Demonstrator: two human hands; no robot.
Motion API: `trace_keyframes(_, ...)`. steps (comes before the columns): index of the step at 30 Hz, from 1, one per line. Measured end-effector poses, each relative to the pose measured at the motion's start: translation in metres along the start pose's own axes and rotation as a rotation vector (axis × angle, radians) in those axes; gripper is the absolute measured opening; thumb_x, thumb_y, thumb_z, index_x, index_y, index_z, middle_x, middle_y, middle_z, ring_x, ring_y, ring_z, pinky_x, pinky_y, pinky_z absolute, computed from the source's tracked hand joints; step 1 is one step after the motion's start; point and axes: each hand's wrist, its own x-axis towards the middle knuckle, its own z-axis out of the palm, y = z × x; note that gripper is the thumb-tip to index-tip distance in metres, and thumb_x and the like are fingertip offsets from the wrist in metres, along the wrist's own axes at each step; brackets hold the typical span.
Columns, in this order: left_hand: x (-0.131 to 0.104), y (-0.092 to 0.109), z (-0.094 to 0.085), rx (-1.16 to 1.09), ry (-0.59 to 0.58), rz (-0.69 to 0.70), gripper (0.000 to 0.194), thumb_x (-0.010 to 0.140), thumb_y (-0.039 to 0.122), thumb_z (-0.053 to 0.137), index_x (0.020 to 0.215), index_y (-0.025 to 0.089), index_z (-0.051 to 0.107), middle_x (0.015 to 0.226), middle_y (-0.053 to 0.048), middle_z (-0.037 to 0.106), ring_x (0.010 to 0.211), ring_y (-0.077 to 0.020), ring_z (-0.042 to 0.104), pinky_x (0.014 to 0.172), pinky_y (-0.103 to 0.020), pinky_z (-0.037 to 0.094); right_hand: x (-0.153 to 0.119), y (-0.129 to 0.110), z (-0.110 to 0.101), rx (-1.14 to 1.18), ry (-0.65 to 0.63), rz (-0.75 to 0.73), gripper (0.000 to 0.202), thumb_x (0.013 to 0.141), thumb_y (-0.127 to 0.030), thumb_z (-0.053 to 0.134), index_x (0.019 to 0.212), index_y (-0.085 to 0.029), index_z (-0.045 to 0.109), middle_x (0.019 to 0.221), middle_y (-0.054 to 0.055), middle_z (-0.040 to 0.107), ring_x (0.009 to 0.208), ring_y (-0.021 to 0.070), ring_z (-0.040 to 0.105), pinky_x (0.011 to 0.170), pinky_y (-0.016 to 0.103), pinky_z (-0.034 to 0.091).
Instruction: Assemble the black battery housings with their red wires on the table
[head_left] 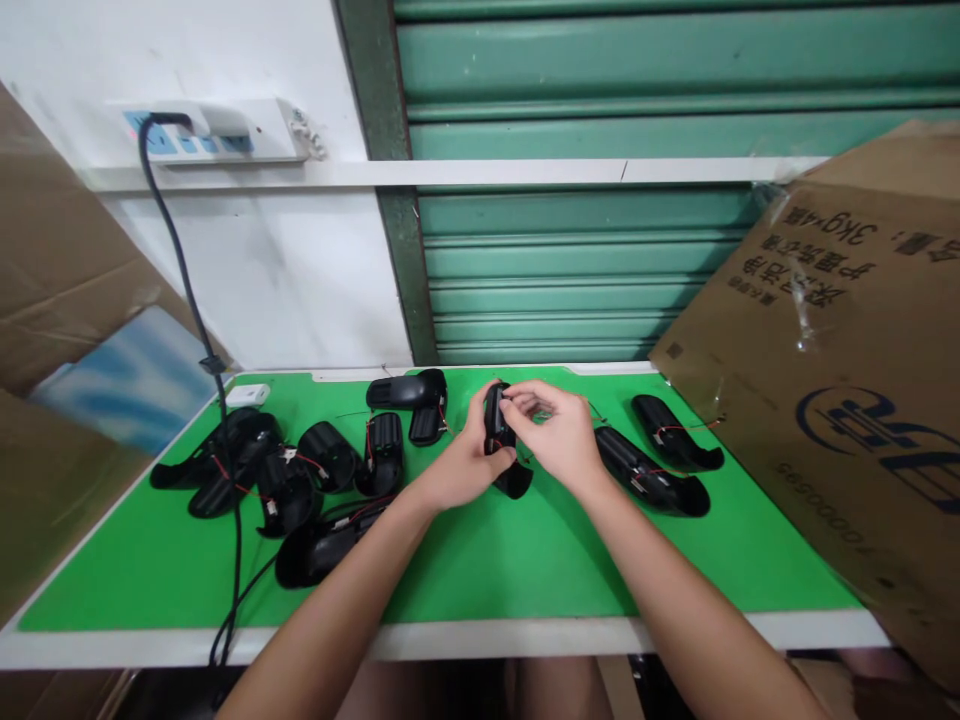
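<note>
In the middle of the green mat, my left hand [472, 450] is closed around a black plastic housing [514, 482], its curved, flared end pointing toward me. My right hand [559, 425] has its thumb and fingers pinched together against the upper part of that housing; whatever lies between the fingertips is hidden. A thin red wire shows on the held piece near my left thumb. Just left of my hands, two more black housings [409, 391] lie across each other. Another housing [651, 475] with red wires rests to the right of my right forearm.
Several black housings [289, 495] with wires crowd the left of the green mat [510, 580]. One more housing [675, 432] lies far right. A black cable [184, 250] hangs from the power strip [217, 132] across the left side. A cardboard box [847, 350] borders the right.
</note>
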Motion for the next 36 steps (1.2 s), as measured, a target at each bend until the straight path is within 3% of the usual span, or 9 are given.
trace_keyframes(5,0.004,-0.002,-0.007,-0.107,0.107,-0.027,0.089,0.080,0.018,0.054,0.160,0.022,0.016,0.150,-0.010,0.046,0.128,-0.0255,0.052,0.112,-0.040,0.040,0.000,-0.001,-0.008,-0.186,-0.006,-0.225,0.015,0.089,-0.021,0.065,0.093,-0.022,0.079,0.086,0.004,0.079,0.074,0.0175,0.072,0.076,0.031,0.058)
trace_keyframes(12,0.006,-0.001,-0.011,-0.091,0.217,-0.008,0.079,0.092,0.032,0.054,0.161,0.027,0.017,0.157,-0.008,0.042,0.140,-0.0247,0.045,0.121,-0.040,0.031,0.000,0.004,-0.006,-0.125,-0.148,-0.278,0.018,0.091,-0.016,0.063,0.094,-0.022,0.079,0.089,0.004,0.076,0.079,0.0166,0.071,0.074,0.029,0.056)
trace_keyframes(16,0.004,-0.001,-0.014,-0.010,0.162,0.025,0.087,0.093,0.030,0.056,0.163,0.025,0.004,0.155,-0.011,0.041,0.140,-0.0242,0.045,0.122,-0.040,0.030,0.002,0.005,-0.010,-0.160,-0.233,-0.326,0.018,0.094,-0.016,0.059,0.098,-0.022,0.075,0.092,0.005,0.074,0.085,0.0181,0.069,0.078,0.031,0.055)
trace_keyframes(22,0.001,0.001,-0.016,0.020,0.074,0.018,0.090,0.095,0.027,0.054,0.163,0.022,-0.004,0.156,-0.012,0.041,0.142,-0.0229,0.043,0.125,-0.041,0.026,0.000,0.000,-0.016,-0.248,-0.300,-0.340,0.042,0.093,-0.015,0.058,0.133,-0.022,0.048,0.095,0.004,0.073,0.104,0.0241,0.068,0.097,0.041,0.053)
trace_keyframes(27,-0.001,0.004,-0.015,0.062,0.030,0.025,0.086,0.096,0.026,0.053,0.164,0.022,0.000,0.166,-0.012,0.027,0.148,-0.0223,0.037,0.126,-0.039,0.022,-0.002,-0.001,-0.018,-0.291,-0.345,-0.352,0.044,0.095,-0.015,0.055,0.136,-0.023,0.042,0.097,0.005,0.071,0.101,0.0241,0.070,0.094,0.040,0.054)
trace_keyframes(36,0.000,0.001,-0.013,0.102,0.025,0.020,0.084,0.094,0.025,0.053,0.163,0.019,0.004,0.162,-0.013,0.034,0.147,-0.0250,0.037,0.125,-0.040,0.027,-0.003,-0.001,-0.020,-0.366,-0.339,-0.340,0.039,0.095,-0.017,0.055,0.132,-0.024,0.044,0.100,0.005,0.074,0.097,0.0236,0.073,0.086,0.036,0.055)
